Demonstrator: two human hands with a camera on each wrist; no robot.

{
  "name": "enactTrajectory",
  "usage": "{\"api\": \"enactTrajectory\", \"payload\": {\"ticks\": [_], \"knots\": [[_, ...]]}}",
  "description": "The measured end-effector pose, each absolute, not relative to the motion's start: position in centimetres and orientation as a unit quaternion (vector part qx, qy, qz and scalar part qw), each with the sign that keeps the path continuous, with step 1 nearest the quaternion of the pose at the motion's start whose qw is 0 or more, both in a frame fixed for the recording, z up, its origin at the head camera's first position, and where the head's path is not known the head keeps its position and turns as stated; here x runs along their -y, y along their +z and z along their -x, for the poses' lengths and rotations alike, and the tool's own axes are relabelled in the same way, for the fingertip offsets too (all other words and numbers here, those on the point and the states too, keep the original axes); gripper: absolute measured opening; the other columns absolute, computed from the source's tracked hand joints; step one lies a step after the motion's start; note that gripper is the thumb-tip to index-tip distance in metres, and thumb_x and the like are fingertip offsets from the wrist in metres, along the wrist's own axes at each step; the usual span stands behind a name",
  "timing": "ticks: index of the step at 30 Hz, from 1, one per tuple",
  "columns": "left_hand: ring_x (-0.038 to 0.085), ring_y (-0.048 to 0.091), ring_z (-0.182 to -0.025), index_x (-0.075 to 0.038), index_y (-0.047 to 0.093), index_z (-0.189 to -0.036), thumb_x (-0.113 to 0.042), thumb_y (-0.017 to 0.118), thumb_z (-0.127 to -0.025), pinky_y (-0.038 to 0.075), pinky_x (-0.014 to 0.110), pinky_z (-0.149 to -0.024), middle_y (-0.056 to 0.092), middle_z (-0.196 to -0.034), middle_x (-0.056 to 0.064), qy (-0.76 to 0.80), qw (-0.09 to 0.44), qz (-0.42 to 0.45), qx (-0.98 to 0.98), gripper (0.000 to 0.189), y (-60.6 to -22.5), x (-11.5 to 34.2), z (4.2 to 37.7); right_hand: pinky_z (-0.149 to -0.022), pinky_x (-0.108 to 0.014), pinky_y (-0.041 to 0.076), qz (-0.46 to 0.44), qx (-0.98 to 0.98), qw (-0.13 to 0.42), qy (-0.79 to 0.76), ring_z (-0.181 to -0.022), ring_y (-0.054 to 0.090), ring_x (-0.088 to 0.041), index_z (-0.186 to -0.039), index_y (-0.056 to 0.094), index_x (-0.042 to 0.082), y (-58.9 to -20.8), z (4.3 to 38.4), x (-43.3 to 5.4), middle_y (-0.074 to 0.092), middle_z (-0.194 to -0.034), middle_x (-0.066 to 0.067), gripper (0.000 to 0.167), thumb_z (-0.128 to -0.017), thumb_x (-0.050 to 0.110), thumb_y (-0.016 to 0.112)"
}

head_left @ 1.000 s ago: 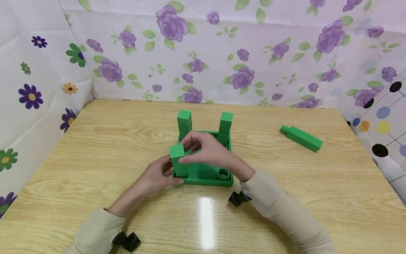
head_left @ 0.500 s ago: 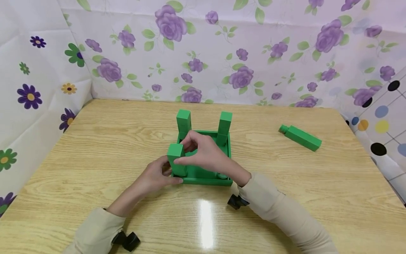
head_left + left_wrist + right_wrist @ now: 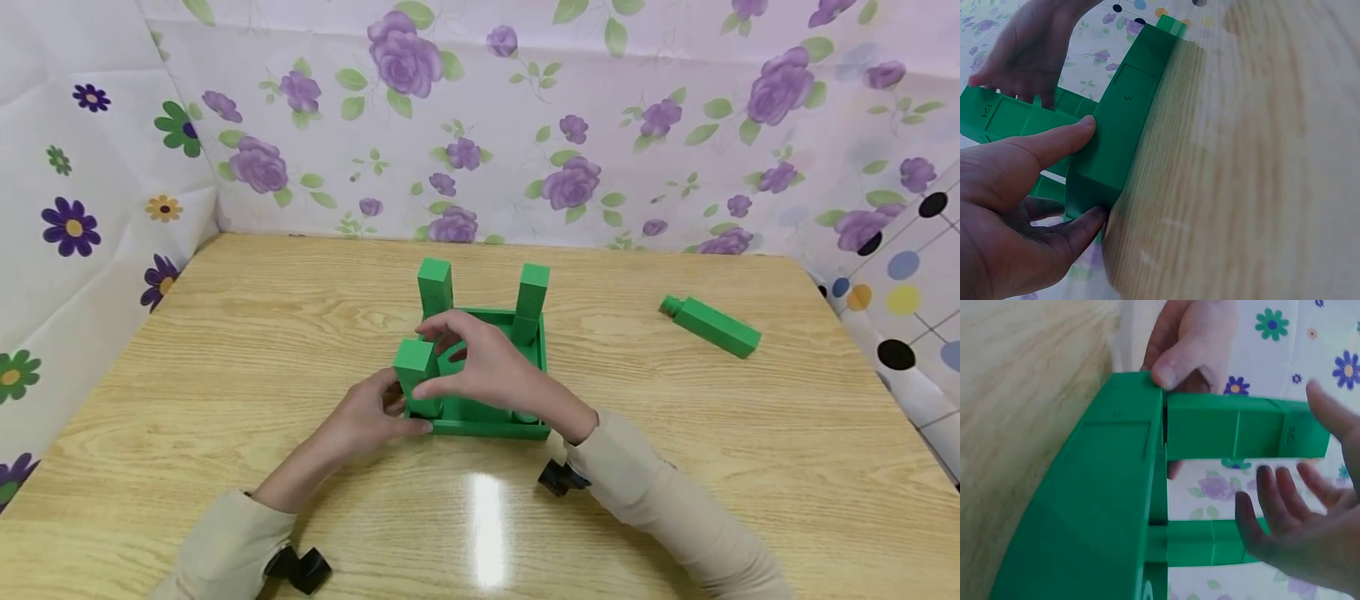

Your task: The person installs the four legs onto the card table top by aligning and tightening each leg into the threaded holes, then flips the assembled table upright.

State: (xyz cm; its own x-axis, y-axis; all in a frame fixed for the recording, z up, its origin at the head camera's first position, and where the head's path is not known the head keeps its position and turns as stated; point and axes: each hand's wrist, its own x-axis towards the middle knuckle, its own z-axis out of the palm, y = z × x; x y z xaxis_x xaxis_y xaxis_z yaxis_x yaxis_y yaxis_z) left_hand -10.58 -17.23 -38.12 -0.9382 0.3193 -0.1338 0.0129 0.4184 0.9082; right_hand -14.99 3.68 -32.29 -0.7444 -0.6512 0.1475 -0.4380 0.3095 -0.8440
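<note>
Booth-like space: flowered sheets [image 3: 495, 125] behind wooden table [image 3: 787, 450].

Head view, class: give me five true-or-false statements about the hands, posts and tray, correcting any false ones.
The left hand's grip is on the near left corner of the green tray. True.
The right hand's grip is close to the near left post. True.
The right hand's grip is closed round that post. False: it is spread open.
The loose post lies on the table, right of the tray. True.
Four posts stand on the tray. False: three do; the near right corner has none.
</note>
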Motion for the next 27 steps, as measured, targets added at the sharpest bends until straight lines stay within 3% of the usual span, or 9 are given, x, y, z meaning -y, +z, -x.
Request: {"api": "enactTrajectory", "payload": {"ticks": [5, 8, 15, 22, 27], "knots": [[0.033, 0.046, -0.128, 0.000, 0.044, -0.139, -0.014, 0.081, -0.081, 0.039, 0.046, -0.106, 0.049, -0.138, 0.017, 0.531, 0.148, -0.099, -0.828, 0.070, -38.1, 17.2, 10.6, -0.096, -0.027, 0.047, 0.398, -0.753, 0.192, -0.488, -0.122, 0.047, -0.012, -0.143, 0.045, 0.009, -32.3, 16.3, -4.4, 0.048, -0.143, -0.003, 0.067, -0.084, 0.017, 0.078], [0.033, 0.046, -0.128, 0.000, 0.044, -0.139, -0.015, 0.080, -0.081, 0.039, 0.047, -0.105, 0.048, -0.138, 0.018, 0.532, 0.148, -0.100, -0.828, 0.070, -38.1, 17.3, 10.6, -0.099, -0.029, 0.046, 0.422, -0.721, 0.228, -0.500, -0.128, 0.044, -0.011, -0.145, 0.043, 0.010, -32.2, 17.1, -4.6, 0.045, -0.146, -0.004, 0.064, -0.088, 0.015, 0.073], [0.034, 0.047, -0.128, 0.001, 0.044, -0.138, -0.013, 0.081, -0.080, 0.039, 0.046, -0.105, 0.049, -0.138, 0.018, 0.533, 0.144, -0.105, -0.827, 0.070, -38.3, 17.3, 10.7, -0.101, -0.032, 0.044, 0.446, -0.674, 0.271, -0.522, -0.129, 0.044, -0.009, -0.144, 0.045, 0.006, -31.7, 18.0, -4.1, 0.052, -0.138, -0.002, 0.058, -0.091, 0.009, 0.068], [0.035, 0.047, -0.127, 0.002, 0.045, -0.137, -0.016, 0.081, -0.080, 0.040, 0.047, -0.105, 0.049, -0.137, 0.017, 0.522, 0.143, -0.099, -0.835, 0.070, -38.2, 17.2, 10.7, -0.100, -0.037, 0.045, 0.457, -0.643, 0.290, -0.543, -0.124, 0.050, -0.014, -0.140, 0.048, 0.000, -31.7, 18.1, -3.4, 0.055, -0.134, -0.013, 0.053, -0.091, 0.003, 0.067], [0.036, 0.046, -0.127, 0.000, 0.045, -0.138, -0.016, 0.081, -0.080, 0.039, 0.047, -0.105, 0.048, -0.139, 0.018, 0.521, 0.144, -0.098, -0.836, 0.071, -38.2, 17.2, 10.7, -0.097, -0.038, 0.048, 0.448, -0.646, 0.291, -0.545, -0.120, 0.053, -0.014, -0.134, 0.054, -0.001, -31.8, 18.1, -3.4, 0.060, -0.128, -0.009, 0.046, -0.090, 0.002, 0.068]]}}
